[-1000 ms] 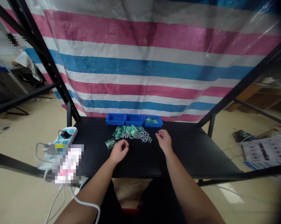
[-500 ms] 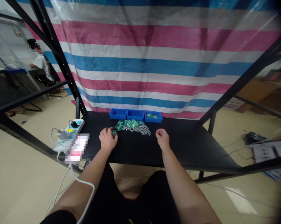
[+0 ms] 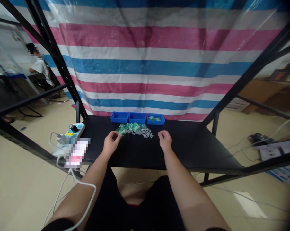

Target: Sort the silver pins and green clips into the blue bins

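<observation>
My left hand (image 3: 110,143) pinches a small green-tinted clear plastic bag (image 3: 122,131) between thumb and fingers, at the left end of the pile. To the right of the pile, my right hand (image 3: 165,140) is closed, its fingertips together; whatever they may hold is too small to make out. Between the hands lies a heap of green-tinted plastic bags (image 3: 136,126). Small grey cylindrical pieces (image 3: 147,132) are scattered along its front and right side. Behind the heap is a blue tray (image 3: 155,122) with some of the green-tinted bags inside.
Two more blue trays, a left one (image 3: 119,119) and a middle one (image 3: 137,120), stand in the same row on the black table (image 3: 183,154). A power strip (image 3: 75,130) and a blurred-out phone-like device (image 3: 77,152) with white cables occupy the left end. Black frame posts flank the table.
My left hand has turned from palm-down, fingers curled over a bag, to a thumb-and-finger pinch with the bag in view. The right hand stays closed beside the pile. The view has shifted slightly.
</observation>
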The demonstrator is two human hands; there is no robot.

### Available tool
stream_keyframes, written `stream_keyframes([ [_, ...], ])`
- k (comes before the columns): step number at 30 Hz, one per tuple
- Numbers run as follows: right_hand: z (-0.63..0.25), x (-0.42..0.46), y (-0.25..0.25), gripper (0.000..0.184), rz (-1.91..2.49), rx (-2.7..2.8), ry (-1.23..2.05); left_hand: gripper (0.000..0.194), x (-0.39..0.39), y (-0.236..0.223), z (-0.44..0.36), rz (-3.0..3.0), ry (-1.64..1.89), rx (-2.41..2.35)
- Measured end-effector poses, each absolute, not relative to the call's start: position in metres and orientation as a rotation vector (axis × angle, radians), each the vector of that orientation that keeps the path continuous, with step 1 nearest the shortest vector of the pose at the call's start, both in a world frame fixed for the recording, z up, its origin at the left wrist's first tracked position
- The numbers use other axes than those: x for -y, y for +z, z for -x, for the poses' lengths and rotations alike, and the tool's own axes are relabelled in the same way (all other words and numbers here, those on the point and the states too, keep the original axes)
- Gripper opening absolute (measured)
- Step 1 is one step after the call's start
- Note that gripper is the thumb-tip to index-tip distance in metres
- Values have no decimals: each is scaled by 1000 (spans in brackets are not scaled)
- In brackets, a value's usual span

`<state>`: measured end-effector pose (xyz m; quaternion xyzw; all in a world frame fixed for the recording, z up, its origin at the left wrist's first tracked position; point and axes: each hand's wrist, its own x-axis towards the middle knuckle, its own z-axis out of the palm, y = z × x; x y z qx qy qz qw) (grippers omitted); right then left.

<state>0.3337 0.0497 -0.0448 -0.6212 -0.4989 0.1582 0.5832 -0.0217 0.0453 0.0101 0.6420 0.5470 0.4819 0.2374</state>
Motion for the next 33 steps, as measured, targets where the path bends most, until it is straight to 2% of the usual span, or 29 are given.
stream_keyframes([
  [5, -329, -49, -42, 29, 1470, 1109, 349, 44, -43, 15, -31, -1462, 1371, -1005],
  [10, -327, -47, -38, 28, 1480, 1116, 322, 45, -36, -5, -55, -1353, 1198, -971],
  [15, -328, -47, -39, 25, 1484, 1143, 299, 42, -35, -15, -53, -1206, 1294, -960],
  [24, -329, -50, -45, 22, 1490, 1160, 297, 47, -40, -15, -50, -950, 1393, -858],
  [30, -328, -49, -45, 18, 1490, 1151, 316, 34, -43, -23, -46, -914, 1424, -752],
  [33, -328, -49, -45, 18, 1487, 1152, 320, 50, -42, -26, -47, -1019, 1418, -784],
])
